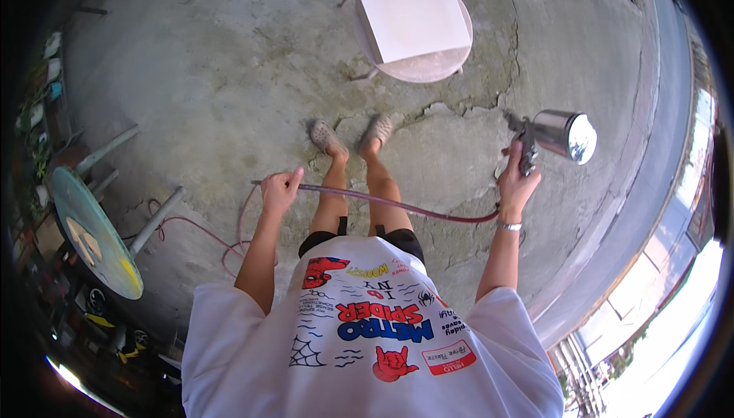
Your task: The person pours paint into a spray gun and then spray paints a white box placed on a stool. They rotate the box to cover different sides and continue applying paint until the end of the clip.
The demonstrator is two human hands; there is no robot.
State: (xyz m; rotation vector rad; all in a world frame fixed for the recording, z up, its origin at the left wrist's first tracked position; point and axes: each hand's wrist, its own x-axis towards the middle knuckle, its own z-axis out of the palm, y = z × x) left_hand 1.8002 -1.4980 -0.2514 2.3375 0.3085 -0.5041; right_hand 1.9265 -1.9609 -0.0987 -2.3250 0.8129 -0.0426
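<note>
My right hand is closed around the handle of a metal spray gun, out to the right of my body. A shiny silver cup is attached to the gun and points to the right. From the gun's handle a dark red air hose runs left across my legs. My left hand grips that hose near its other visible stretch. Ahead of me, a flat white rectangular panel or box rests on a round pale stool, apart from both hands.
A round greenish stool with yellow and tan paint patches stands at the left. Thin red hose loops over the cracked concrete floor near it. Plants and clutter line the far left. A paved strip curves along the right.
</note>
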